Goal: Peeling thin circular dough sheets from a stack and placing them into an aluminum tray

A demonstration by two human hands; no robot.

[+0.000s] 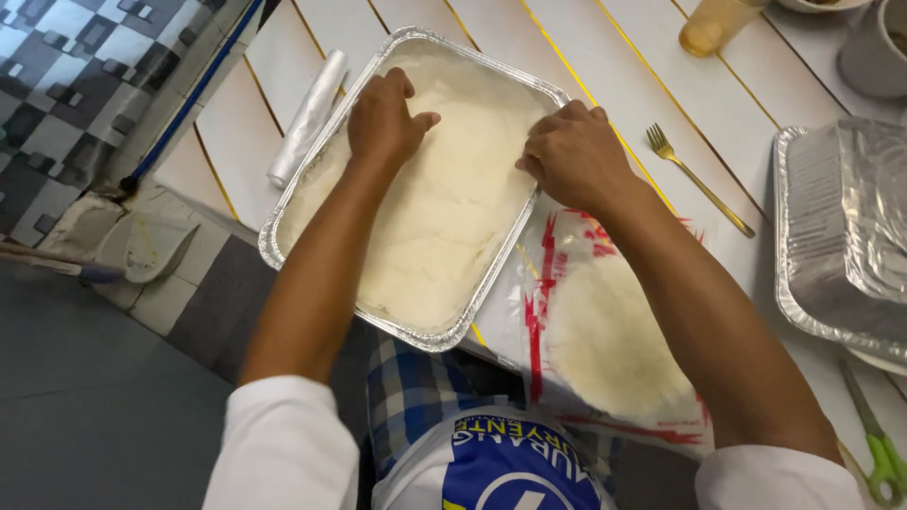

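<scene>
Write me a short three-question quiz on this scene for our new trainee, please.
1. True or false: both hands rest inside the foil tray.
2. What lies on the table beside the left hand? A) a gold fork B) a clear plastic roll C) green scissors
3. Which tool lies beyond the right hand?

Key
1. True: both press on the pale dough.
2. B, the clear plastic roll.
3. The gold fork.

Gold fork (699,181), green scissors (879,451), perhaps a film roll (308,118)
</scene>
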